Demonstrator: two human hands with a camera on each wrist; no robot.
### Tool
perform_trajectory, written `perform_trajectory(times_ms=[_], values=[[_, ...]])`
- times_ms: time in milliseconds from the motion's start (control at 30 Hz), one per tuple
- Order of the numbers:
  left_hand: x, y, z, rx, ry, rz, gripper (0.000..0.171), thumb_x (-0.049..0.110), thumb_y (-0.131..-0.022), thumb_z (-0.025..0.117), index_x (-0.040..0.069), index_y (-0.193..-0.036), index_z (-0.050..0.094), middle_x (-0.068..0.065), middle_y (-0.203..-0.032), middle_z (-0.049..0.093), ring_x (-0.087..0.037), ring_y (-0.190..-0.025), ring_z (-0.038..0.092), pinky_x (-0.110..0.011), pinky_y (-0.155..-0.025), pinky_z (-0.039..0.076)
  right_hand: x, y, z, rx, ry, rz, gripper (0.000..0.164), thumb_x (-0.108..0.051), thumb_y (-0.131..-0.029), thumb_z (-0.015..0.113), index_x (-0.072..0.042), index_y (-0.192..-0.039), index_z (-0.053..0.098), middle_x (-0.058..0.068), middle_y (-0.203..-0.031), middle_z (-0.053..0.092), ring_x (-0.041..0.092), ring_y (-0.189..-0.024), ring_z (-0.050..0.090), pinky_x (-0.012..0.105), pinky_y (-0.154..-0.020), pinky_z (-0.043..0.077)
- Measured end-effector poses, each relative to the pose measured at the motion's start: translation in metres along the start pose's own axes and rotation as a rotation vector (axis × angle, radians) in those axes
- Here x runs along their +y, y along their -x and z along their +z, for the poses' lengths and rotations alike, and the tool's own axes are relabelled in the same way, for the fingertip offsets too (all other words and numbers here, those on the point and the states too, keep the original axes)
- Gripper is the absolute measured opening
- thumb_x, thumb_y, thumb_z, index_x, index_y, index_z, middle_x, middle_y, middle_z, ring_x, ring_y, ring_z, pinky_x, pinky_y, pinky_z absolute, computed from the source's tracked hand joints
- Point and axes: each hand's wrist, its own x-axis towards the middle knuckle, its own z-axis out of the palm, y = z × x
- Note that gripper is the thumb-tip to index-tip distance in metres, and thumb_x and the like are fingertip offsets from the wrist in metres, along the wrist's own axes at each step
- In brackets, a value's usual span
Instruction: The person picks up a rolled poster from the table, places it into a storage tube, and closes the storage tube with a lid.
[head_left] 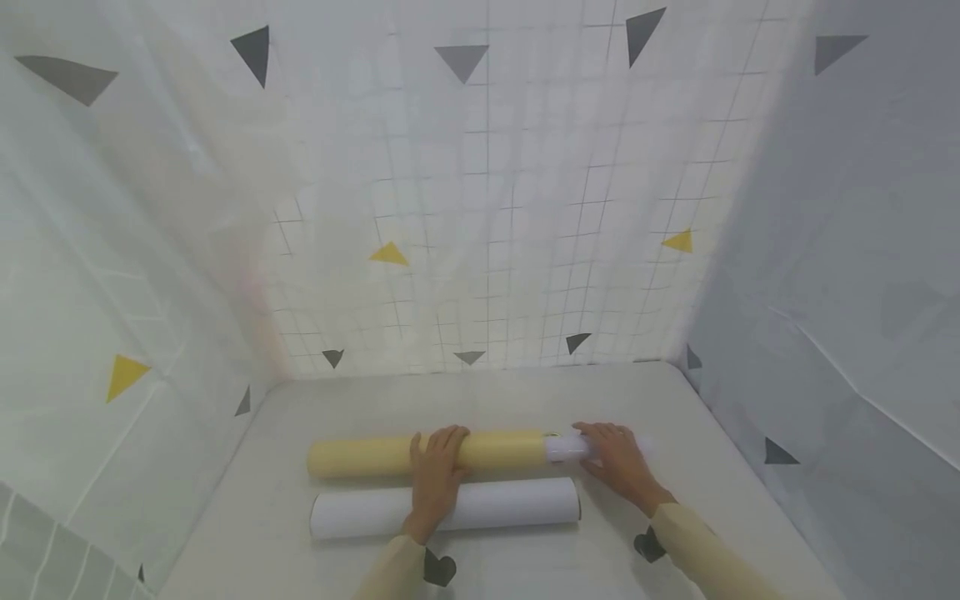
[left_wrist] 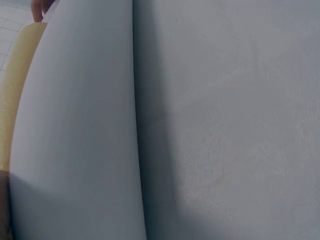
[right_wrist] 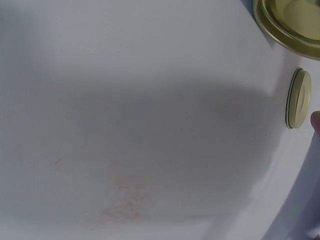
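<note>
The white tube [head_left: 517, 503] has a glossy metal end [right_wrist: 295, 25].

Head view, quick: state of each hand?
Left hand: holding the yellow tube from above.
Right hand: holding the white roll at the yellow tube's right end.

In the head view the left sleeve [head_left: 386, 575], toward seven o'clock, is pale cream and long; the right sleeve [head_left: 716, 558], between four and five, matches. At four o'clock from the left cuff [head_left: 409, 546] sits a dark, heart-shaped camera [head_left: 439, 570]; the right cuff [head_left: 666, 517] has another at seven.
</note>
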Motion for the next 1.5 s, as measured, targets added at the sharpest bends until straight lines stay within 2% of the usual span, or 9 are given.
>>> perform_trajectory(times_ms=[167,400,733,900,1067,1233,1500], values=[[0.001,0.0,-0.001,0.0,0.008,-0.004,0.07,0.022,-0.071,0.09,0.024,-0.134,0.059,0.002,-0.14,0.065,-0.022,-0.135,0.056,-0.068,-0.12,0.027,-0.004,-0.002,0.003,0.002,-0.037,-0.008,0.062,-0.016,-0.078,0.087,-0.012,-0.134,0.062,0.01,-0.129,0.071,0.033,-0.119,0.064,0.06,-0.106,0.044],[0.001,0.0,0.0,0.0,0.023,-0.007,0.07,0.021,-0.071,0.09,0.025,-0.134,0.059,0.003,-0.141,0.065,-0.022,-0.135,0.056,-0.068,-0.121,0.026,-0.002,-0.001,0.008,-0.029,-0.032,0.004,0.058,-0.02,-0.08,0.086,-0.013,-0.133,0.062,0.008,-0.129,0.071,0.032,-0.122,0.063,0.061,-0.11,0.042],[0.0,-0.002,0.002,0.028,-0.003,0.014,0.072,0.022,-0.069,0.091,0.026,-0.134,0.059,0.004,-0.139,0.065,-0.021,-0.133,0.057,-0.068,-0.119,0.029,0.011,0.011,0.01,0.012,0.004,-0.011,0.065,-0.015,-0.076,0.088,-0.011,-0.135,0.06,0.011,-0.132,0.069,0.035,-0.127,0.06,0.063,-0.115,0.037],[0.0,0.0,0.0,0.032,0.008,0.013,0.072,0.022,-0.069,0.091,0.025,-0.133,0.06,0.003,-0.139,0.065,-0.022,-0.133,0.058,-0.068,-0.119,0.029,0.02,0.019,0.008,0.013,0.061,0.058,0.064,-0.013,-0.078,0.086,-0.007,-0.136,0.058,0.017,-0.136,0.065,0.039,-0.129,0.057,0.067,-0.114,0.036],[-0.001,0.001,-0.001,0.022,0.016,0.008,0.071,0.021,-0.07,0.091,0.024,-0.133,0.06,0.002,-0.139,0.066,-0.022,-0.133,0.058,-0.069,-0.119,0.028,0.025,0.027,0.004,0.002,0.103,0.138,0.06,-0.015,-0.082,0.082,-0.002,-0.135,0.057,0.023,-0.135,0.061,0.045,-0.125,0.056,0.071,-0.104,0.041],[0.001,0.001,-0.002,0.021,0.02,0.009,0.071,0.02,-0.07,0.091,0.024,-0.134,0.06,0.002,-0.139,0.066,-0.022,-0.133,0.058,-0.069,-0.119,0.028,0.028,0.03,0.002,0.031,0.049,0.145,0.06,-0.004,-0.079,0.081,0.001,-0.134,0.056,0.027,-0.133,0.059,0.047,-0.121,0.058,0.066,-0.098,0.05],[0.003,0.002,-0.003,-0.003,0.035,-0.005,0.07,0.018,-0.071,0.09,0.024,-0.134,0.059,0.002,-0.14,0.065,-0.023,-0.134,0.057,-0.069,-0.12,0.026,0.024,0.025,-0.001,0.002,-0.056,0.132,0.055,0.005,-0.078,0.079,0.001,-0.129,0.058,0.026,-0.134,0.058,0.046,-0.126,0.055,0.062,-0.106,0.05]])
